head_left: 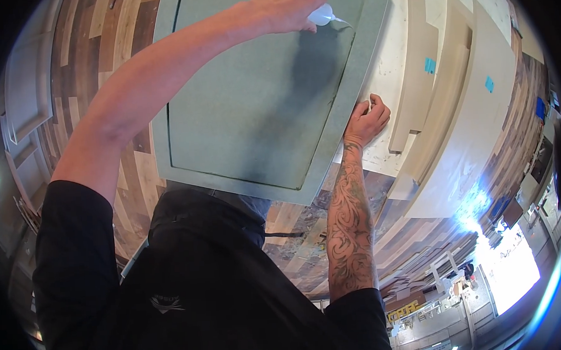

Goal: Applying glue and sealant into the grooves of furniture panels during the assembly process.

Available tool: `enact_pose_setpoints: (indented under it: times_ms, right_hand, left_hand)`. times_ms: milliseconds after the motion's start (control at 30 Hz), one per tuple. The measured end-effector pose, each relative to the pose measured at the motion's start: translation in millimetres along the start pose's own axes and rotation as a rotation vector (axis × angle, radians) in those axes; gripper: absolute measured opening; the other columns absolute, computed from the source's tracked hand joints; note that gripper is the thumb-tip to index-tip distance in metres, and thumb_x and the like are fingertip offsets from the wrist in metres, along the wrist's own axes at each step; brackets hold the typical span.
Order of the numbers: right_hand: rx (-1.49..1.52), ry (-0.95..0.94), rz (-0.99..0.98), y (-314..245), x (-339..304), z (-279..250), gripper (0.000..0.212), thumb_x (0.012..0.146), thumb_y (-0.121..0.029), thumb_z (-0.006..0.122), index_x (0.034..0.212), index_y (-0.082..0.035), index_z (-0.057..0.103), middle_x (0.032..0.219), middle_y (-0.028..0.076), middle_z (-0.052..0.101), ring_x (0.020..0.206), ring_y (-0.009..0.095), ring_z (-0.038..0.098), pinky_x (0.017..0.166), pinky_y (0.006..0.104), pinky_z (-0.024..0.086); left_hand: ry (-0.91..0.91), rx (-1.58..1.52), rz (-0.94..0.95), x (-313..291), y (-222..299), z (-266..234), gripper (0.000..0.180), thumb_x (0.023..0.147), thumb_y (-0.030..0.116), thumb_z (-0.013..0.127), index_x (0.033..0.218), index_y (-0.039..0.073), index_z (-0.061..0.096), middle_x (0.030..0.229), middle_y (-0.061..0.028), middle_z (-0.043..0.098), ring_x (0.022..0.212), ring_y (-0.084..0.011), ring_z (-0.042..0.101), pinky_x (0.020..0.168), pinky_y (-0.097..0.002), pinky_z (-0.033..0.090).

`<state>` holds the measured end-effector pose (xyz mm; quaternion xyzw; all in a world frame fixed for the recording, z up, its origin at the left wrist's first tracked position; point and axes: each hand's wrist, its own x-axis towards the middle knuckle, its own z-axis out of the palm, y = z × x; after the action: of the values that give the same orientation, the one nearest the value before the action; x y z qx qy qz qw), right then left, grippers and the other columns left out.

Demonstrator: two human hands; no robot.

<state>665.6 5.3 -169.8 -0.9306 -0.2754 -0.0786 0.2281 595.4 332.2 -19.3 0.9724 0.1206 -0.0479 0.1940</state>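
A grey-green framed cabinet door [246,107] lies in front of me, with a dark groove around its recessed centre panel. Stretched across its far part, my left hand [291,7] is closed around a translucent squeeze bottle [321,15] with a thin pointed nozzle. The nozzle points right, its tip over the door's right-hand groove; whether it touches cannot be told. My right hand [368,120] rests beside the door's right edge, above a white work surface [385,70]. Its fingers are curled in toward the thumb, and anything between them is hidden.
Several long beige boards [449,92] lie right of the door, two bearing blue tape [489,84]. Wood-plank flooring [94,64] surrounds the work area. Pale shelving [31,117] stands at the left. A bright opening [510,268] and stacked material are at the lower right.
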Motion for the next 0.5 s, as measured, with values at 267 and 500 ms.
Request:
enact_pose_setpoints:
  times_ms: [267,500]
  right_hand:
    - [-0.001,-0.008,0.009,0.1,0.0,-0.5,0.025,0.087,-0.009,0.063,0.113,-0.010,0.064,0.107,0.009,0.058,0.104,0.031,0.057,0.093,0.0453,0.046]
    - [0.005,-0.008,0.020,0.2,-0.9,-0.3,0.025,0.087,-0.009,0.063,0.113,-0.010,0.064,0.107,0.009,0.058,0.105,0.031,0.057,0.093,0.0456,0.046]
  left_hand:
    - [-0.029,0.016,0.003,5.2,-5.1,-3.7,0.041,0.073,0.024,0.089,0.105,0.003,0.073,0.110,-0.0171,0.071,0.111,-0.0359,0.066,0.098,-0.0452,0.053]
    - [-0.018,0.058,0.005,10.6,-8.8,-2.0,0.040,0.074,0.025,0.089,0.103,0.003,0.073,0.111,-0.0169,0.071,0.113,-0.0350,0.065,0.098,-0.0450,0.053]
